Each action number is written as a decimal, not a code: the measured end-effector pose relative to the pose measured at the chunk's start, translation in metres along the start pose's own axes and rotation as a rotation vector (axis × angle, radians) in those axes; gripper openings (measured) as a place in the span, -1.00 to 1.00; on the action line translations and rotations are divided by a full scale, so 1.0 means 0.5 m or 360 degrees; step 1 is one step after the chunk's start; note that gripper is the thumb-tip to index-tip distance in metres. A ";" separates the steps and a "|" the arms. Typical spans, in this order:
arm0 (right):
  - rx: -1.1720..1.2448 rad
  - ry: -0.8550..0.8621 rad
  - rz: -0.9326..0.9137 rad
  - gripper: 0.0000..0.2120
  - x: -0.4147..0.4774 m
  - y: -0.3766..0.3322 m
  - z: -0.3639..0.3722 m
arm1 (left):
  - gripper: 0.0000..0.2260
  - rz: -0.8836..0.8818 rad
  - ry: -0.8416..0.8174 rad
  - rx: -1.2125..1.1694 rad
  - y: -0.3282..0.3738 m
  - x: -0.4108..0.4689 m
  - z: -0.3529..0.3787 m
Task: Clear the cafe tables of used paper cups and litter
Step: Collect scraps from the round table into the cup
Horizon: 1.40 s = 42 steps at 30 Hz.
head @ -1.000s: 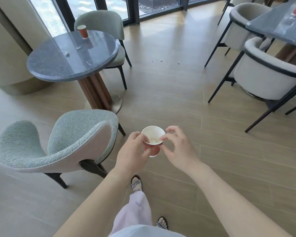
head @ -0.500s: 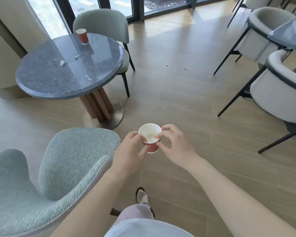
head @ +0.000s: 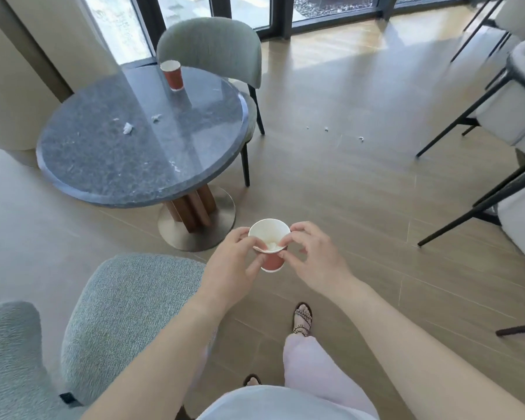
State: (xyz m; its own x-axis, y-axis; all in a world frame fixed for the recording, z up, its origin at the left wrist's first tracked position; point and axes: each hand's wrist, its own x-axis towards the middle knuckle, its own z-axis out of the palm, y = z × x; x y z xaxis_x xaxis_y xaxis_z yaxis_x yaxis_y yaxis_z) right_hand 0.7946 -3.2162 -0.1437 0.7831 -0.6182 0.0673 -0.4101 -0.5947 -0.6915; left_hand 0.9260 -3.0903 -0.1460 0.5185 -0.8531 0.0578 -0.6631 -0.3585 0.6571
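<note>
I hold a red paper cup with a white inside in front of me over the floor. My left hand grips its side and rim. My right hand pinches the rim at the cup's right edge. White paper scraps lie in the cup's bottom. A second red paper cup stands upright at the far side of the round grey table. White litter scraps lie on that tabletop, with one near the cup and one near the front right edge.
A grey-green chair stands behind the table and another sits at my lower left. White armchairs with black legs fill the right side. Small white scraps lie on the wooden floor. Windows run along the back.
I have walked closer to the round table, which now fills more of the view. Both hands keep the same hold on the cup.
</note>
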 end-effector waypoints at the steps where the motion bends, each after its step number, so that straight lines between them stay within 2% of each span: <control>1: -0.0004 -0.0030 -0.0020 -0.89 0.035 0.013 0.000 | -0.91 -0.0034 0.0005 0.0011 -0.009 0.031 0.001; 11: -0.0016 -0.0273 -0.0257 -0.91 0.426 0.109 -0.068 | -0.91 -0.0259 0.0227 -0.0006 -0.023 0.363 0.004; 25: 0.0031 -0.0427 -0.0379 -0.91 0.699 0.144 -0.053 | -0.86 -0.0460 0.0301 0.0031 -0.066 0.586 -0.021; 31: -0.0051 -0.0462 -0.0448 -0.92 0.833 0.114 -0.005 | -0.85 -0.0526 0.0301 0.0030 -0.147 0.673 -0.074; 37: -0.0106 -0.0603 -0.0525 -0.94 0.972 0.044 0.106 | -0.84 -0.0589 0.0242 0.0046 -0.290 0.740 -0.172; 42: -0.0171 -0.0649 -0.0633 -0.94 1.080 -0.031 0.197 | -0.82 -0.0628 0.0300 0.0077 -0.401 0.786 -0.264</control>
State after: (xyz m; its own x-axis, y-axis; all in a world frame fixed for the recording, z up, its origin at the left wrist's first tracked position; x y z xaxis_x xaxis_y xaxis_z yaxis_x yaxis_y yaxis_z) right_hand 1.2697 -3.4901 -0.1676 0.9948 -0.1012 0.0096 -0.0760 -0.8026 -0.5917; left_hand 1.3337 -3.3038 -0.1558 0.8236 -0.5647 -0.0518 -0.4165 -0.6643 0.6207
